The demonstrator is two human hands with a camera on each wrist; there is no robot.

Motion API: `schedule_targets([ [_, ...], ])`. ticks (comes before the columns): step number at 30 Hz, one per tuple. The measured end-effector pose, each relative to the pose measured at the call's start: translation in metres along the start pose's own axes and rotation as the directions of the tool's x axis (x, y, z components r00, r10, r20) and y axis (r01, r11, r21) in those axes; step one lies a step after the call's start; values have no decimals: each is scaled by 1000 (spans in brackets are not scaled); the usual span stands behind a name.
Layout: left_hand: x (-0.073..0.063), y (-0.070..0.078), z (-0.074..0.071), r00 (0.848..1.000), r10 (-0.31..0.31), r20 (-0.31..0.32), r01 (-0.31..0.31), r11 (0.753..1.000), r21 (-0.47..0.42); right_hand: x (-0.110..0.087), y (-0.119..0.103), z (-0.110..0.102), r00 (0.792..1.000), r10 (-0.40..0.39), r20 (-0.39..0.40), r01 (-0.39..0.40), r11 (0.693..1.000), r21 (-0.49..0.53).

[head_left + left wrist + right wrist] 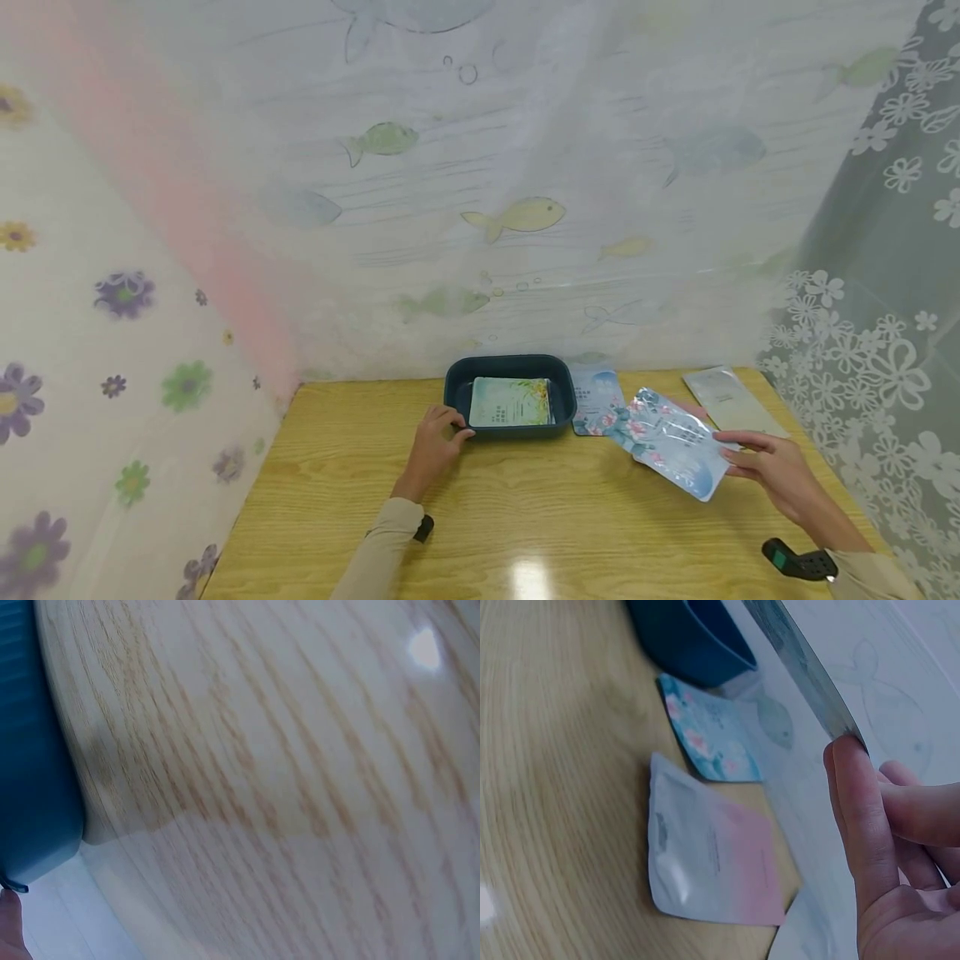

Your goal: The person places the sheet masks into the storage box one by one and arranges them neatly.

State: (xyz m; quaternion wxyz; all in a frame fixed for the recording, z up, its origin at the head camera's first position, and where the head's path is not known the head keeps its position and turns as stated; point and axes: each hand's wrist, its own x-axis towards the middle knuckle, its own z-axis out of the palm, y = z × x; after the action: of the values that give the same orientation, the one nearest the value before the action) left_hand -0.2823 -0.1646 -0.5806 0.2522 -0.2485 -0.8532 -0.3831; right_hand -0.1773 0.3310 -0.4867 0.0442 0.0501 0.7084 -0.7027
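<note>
My left hand (437, 442) grips the near left corner of a dark blue plastic basket (512, 432); in the left wrist view a fingertip (9, 919) meets the rim. Inside the basket lies a pale green sachet (510, 402) with a floral print. To the right, my right hand (776, 471) pinches a light blue flowered sachet (678, 446) by its edge, tilted above the table. The right wrist view shows this held sachet (810, 671) nearly edge-on. Whether a second sachet lies behind it, I cannot tell.
Beside the basket lies another blue flowered sachet (595, 392). A white and pink sachet (716, 859) rests partly behind the held one, and a silvery pale sachet (733, 402) is at the back right. Printed curtains hang behind the wooden table (525, 508).
</note>
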Motion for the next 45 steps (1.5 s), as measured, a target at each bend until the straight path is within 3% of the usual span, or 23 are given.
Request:
schedule_targets([
  [7, 2, 0, 1, 999, 37, -11, -37, 999, 15, 2, -3, 6, 1000, 0, 21, 0, 1000, -13],
  [15, 3, 4, -2, 999, 2, 38, -4, 998, 60, 9, -7, 16, 999, -11, 41, 14, 998, -57],
  [21, 4, 1, -4, 993, 90, 83, -102, 982, 159, 20, -12, 25, 998, -28, 62, 35, 991, -131],
  [31, 7, -3, -3, 969, 231, 88, -245, 945, 216, 36, -14, 45, 992, -61, 109, 79, 982, -170],
  [40, 8, 2, -2, 963, 255, 90, -269, 941, 207, 52, -15, 57, 979, -78, 187, 98, 990, -100],
  [45, 7, 1, -2, 963, 252, 91, -266, 938, 224, 61, -18, 65, 984, -61, 170, 80, 991, -106],
])
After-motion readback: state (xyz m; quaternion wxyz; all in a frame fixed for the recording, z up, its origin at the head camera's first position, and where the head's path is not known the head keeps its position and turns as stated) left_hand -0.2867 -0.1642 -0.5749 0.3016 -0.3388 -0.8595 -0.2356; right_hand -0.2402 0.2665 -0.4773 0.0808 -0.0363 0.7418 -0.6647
